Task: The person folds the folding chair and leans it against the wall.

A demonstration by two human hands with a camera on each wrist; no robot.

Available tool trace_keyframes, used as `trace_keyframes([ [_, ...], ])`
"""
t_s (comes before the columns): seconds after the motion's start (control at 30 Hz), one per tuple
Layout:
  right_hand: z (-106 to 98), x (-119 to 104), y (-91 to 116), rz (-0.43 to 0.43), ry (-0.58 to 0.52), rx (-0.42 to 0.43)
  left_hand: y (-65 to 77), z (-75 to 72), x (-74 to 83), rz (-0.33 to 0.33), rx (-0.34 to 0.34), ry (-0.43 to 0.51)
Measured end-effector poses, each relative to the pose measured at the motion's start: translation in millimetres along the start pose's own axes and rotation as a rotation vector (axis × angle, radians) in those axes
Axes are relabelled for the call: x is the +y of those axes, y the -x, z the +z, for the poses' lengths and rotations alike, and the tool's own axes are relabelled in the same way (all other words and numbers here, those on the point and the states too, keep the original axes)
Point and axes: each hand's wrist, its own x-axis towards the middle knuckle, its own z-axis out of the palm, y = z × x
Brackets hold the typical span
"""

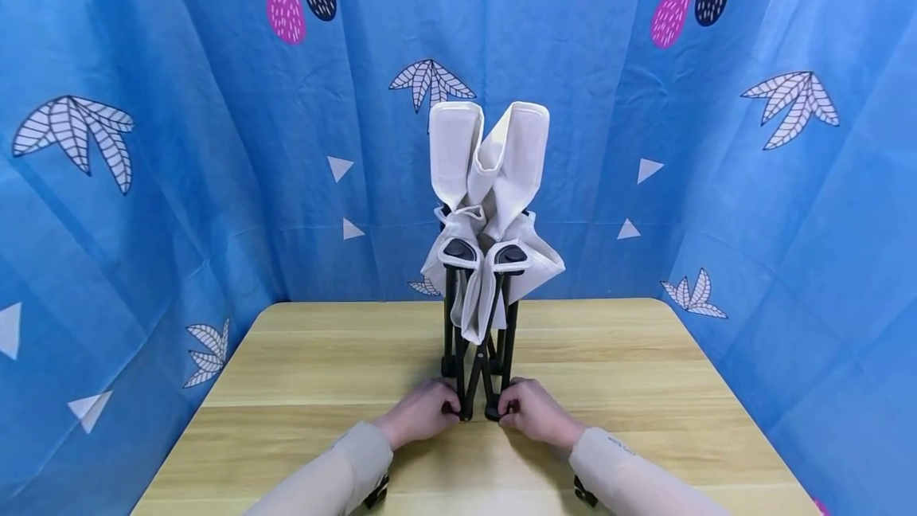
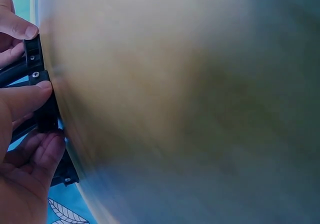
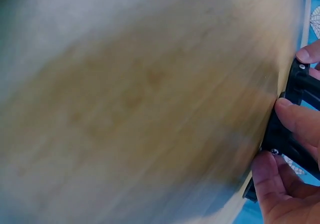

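A folding camp chair with white fabric (image 1: 524, 154) and black legs (image 1: 475, 379) stands upright on the table, mostly folded, its seat and back cloth bunched between the frame tubes. At its near left foot, my left hand (image 1: 423, 412) pinches the black plastic end between thumb and fingers. My right hand (image 1: 537, 414) holds the near right foot the same way. In the left wrist view, the gripped black foot (image 2: 46, 106) lies close against the wood. Screws show on the black foot (image 3: 276, 131) in the right wrist view.
A light wooden table (image 1: 322, 357) lies under the chair. Blue patterned curtains (image 1: 387, 181) hang behind it and along both sides. Black straps sit below both sleeves (image 1: 337, 464).
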Motion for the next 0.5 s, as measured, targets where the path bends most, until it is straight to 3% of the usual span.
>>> trace_keyframes([
  [0.23, 2, 4, -6, 0.023, 0.013, 0.04, -6.5, 0.7, -3.5, -0.002, 0.03, 0.005],
  [0.5, 6, 10, -11, 0.04, 0.012, 0.062, -9.6, 2.5, -4.5, -0.053, 0.039, 0.016],
])
